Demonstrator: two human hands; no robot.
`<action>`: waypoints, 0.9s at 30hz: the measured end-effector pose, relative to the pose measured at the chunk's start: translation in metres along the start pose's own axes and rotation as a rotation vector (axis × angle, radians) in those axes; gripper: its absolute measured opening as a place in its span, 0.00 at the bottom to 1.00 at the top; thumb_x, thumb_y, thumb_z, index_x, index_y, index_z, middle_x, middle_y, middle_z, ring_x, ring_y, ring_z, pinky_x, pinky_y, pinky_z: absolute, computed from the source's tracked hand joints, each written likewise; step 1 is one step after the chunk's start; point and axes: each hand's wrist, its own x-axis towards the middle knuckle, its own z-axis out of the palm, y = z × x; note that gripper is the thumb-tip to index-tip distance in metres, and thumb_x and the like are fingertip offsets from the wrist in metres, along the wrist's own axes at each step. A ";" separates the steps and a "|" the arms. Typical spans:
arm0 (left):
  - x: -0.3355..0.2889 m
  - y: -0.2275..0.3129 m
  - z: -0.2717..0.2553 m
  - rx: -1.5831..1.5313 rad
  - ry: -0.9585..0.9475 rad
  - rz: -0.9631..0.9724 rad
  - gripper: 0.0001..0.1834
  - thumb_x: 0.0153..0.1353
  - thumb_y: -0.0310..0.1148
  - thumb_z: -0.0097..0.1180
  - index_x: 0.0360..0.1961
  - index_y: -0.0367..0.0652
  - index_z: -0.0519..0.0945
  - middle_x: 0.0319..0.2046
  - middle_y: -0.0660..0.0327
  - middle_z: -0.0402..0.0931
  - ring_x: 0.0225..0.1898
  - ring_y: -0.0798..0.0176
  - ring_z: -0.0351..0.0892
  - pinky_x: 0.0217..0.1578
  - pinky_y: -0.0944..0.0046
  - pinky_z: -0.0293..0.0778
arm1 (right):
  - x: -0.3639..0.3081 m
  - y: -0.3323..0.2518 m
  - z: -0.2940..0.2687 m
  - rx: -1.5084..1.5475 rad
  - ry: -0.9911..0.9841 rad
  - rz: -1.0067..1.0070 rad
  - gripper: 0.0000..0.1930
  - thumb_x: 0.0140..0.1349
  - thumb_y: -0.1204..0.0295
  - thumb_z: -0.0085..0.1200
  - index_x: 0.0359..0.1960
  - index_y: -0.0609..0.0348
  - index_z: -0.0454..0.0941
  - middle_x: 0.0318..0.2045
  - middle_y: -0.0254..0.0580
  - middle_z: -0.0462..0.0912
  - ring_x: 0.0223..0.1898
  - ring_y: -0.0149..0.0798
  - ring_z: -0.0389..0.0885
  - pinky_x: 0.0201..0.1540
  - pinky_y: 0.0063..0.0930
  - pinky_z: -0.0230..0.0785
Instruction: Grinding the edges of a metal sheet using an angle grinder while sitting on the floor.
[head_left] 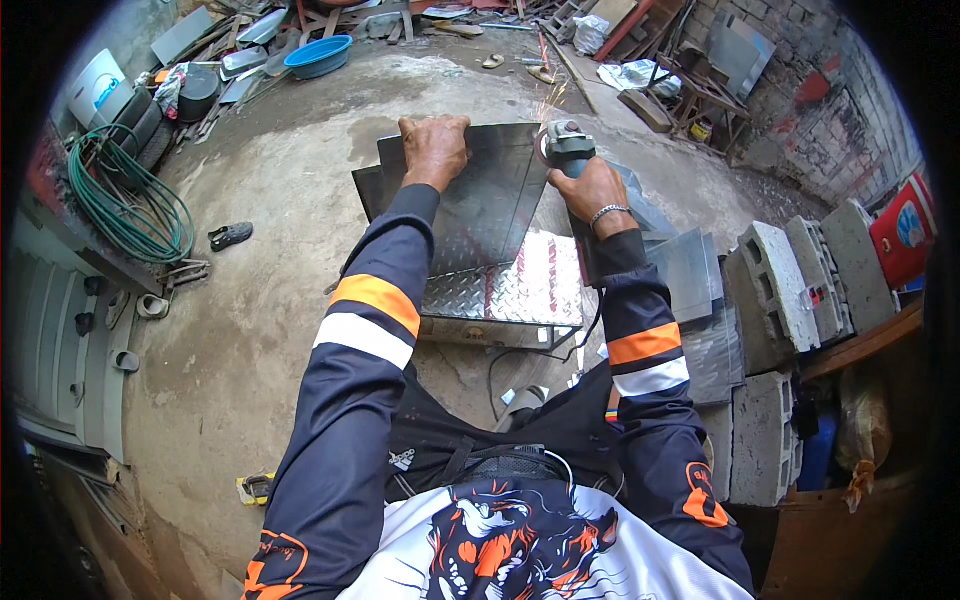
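Note:
My left hand (pixel 435 152) is closed over the far edge of a dark, smooth metal sheet (pixel 485 205). That sheet lies across a low box of shiny tread plate (pixel 465 295) in front of my legs. In my right hand (pixel 592 192) is an angle grinder (pixel 571 143), gripped around its body. The grinder's disc (pixel 543 149) meets the sheet's far right corner, and orange sparks (pixel 551 100) fly away from it. A dark power cord (pixel 493 375) trails from the grinder down toward my feet. My fingertips under the sheet are hidden.
More metal sheets (pixel 685 275) lean at the right, beside grey concrete blocks (pixel 775 290) and a red cooler (pixel 903 235). A coiled green hose (pixel 100 200) hangs at the left. Farther off are a blue basin (pixel 318 57) and scrap. A tape measure (pixel 257 489) rests on the floor.

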 end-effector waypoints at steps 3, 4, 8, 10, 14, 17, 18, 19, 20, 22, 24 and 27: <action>-0.001 0.000 0.002 0.001 -0.003 -0.002 0.16 0.52 0.43 0.67 0.43 0.59 0.83 0.41 0.65 0.83 0.48 0.59 0.81 0.50 0.47 0.59 | 0.005 -0.002 -0.003 -0.042 -0.025 -0.026 0.33 0.48 0.47 0.62 0.36 0.76 0.81 0.36 0.68 0.83 0.39 0.59 0.84 0.44 0.44 0.75; -0.002 -0.002 0.003 0.004 0.008 0.003 0.16 0.52 0.43 0.67 0.43 0.59 0.83 0.41 0.65 0.83 0.48 0.60 0.81 0.50 0.46 0.59 | 0.005 -0.004 -0.006 -0.042 -0.026 -0.028 0.33 0.48 0.47 0.62 0.36 0.76 0.81 0.36 0.68 0.83 0.39 0.59 0.84 0.44 0.44 0.75; -0.003 -0.001 0.001 0.013 0.021 -0.008 0.15 0.52 0.41 0.67 0.43 0.60 0.84 0.41 0.65 0.83 0.48 0.60 0.81 0.49 0.46 0.59 | 0.010 -0.010 -0.021 -0.042 -0.101 0.043 0.29 0.48 0.52 0.62 0.40 0.69 0.83 0.42 0.64 0.82 0.46 0.59 0.82 0.50 0.43 0.74; -0.003 0.002 0.000 0.006 0.022 -0.008 0.15 0.51 0.41 0.67 0.42 0.60 0.84 0.41 0.65 0.83 0.48 0.60 0.81 0.49 0.46 0.59 | 0.018 -0.002 -0.024 -0.094 -0.095 0.041 0.28 0.48 0.52 0.62 0.41 0.67 0.83 0.43 0.63 0.83 0.47 0.59 0.82 0.51 0.43 0.74; -0.004 0.000 0.000 -0.028 0.015 -0.006 0.15 0.51 0.40 0.67 0.42 0.59 0.84 0.39 0.65 0.83 0.47 0.60 0.81 0.49 0.47 0.59 | 0.027 0.015 -0.029 -0.137 -0.069 0.042 0.30 0.48 0.51 0.64 0.41 0.70 0.82 0.41 0.63 0.83 0.45 0.57 0.83 0.49 0.42 0.74; -0.005 0.004 -0.001 -0.026 0.008 -0.014 0.15 0.51 0.40 0.67 0.42 0.59 0.84 0.39 0.64 0.83 0.47 0.60 0.80 0.49 0.47 0.59 | 0.030 0.027 -0.030 -0.137 -0.062 0.044 0.31 0.48 0.50 0.63 0.41 0.69 0.82 0.41 0.63 0.83 0.45 0.56 0.83 0.49 0.41 0.74; -0.005 0.004 -0.001 -0.025 0.007 -0.016 0.15 0.51 0.40 0.67 0.42 0.59 0.84 0.39 0.64 0.83 0.47 0.60 0.80 0.49 0.47 0.59 | 0.028 0.026 -0.030 -0.135 -0.057 0.035 0.31 0.48 0.49 0.63 0.41 0.70 0.82 0.41 0.62 0.83 0.44 0.56 0.83 0.49 0.41 0.74; -0.006 0.003 -0.001 -0.022 0.009 -0.012 0.15 0.51 0.40 0.68 0.42 0.59 0.84 0.39 0.64 0.83 0.47 0.60 0.80 0.49 0.47 0.59 | 0.028 0.025 -0.031 -0.134 -0.058 0.034 0.31 0.48 0.49 0.63 0.41 0.70 0.82 0.41 0.62 0.83 0.44 0.56 0.83 0.49 0.41 0.74; -0.006 0.003 -0.001 -0.019 0.012 -0.008 0.15 0.51 0.40 0.68 0.42 0.59 0.84 0.39 0.64 0.83 0.47 0.60 0.80 0.50 0.47 0.59 | 0.028 0.023 -0.033 -0.134 -0.074 0.047 0.32 0.47 0.49 0.63 0.41 0.70 0.82 0.40 0.62 0.83 0.44 0.56 0.83 0.48 0.41 0.75; -0.006 0.001 -0.001 -0.013 0.012 -0.013 0.15 0.51 0.40 0.68 0.42 0.59 0.84 0.39 0.65 0.83 0.47 0.60 0.80 0.50 0.47 0.59 | 0.025 0.016 -0.038 -0.134 -0.090 0.062 0.33 0.47 0.48 0.62 0.41 0.71 0.82 0.40 0.62 0.84 0.43 0.56 0.84 0.48 0.41 0.75; -0.006 0.000 -0.001 -0.008 0.014 -0.013 0.16 0.51 0.41 0.68 0.42 0.59 0.84 0.39 0.65 0.83 0.48 0.60 0.80 0.50 0.47 0.59 | 0.022 0.009 -0.038 -0.072 -0.116 0.053 0.30 0.46 0.51 0.62 0.42 0.67 0.83 0.41 0.62 0.83 0.46 0.57 0.82 0.51 0.41 0.74; -0.005 0.003 -0.002 -0.025 -0.001 -0.009 0.16 0.51 0.41 0.68 0.43 0.59 0.84 0.40 0.66 0.83 0.48 0.60 0.80 0.51 0.47 0.58 | 0.019 0.004 -0.034 -0.081 -0.095 0.046 0.30 0.46 0.51 0.63 0.41 0.67 0.83 0.41 0.62 0.83 0.46 0.57 0.82 0.50 0.41 0.74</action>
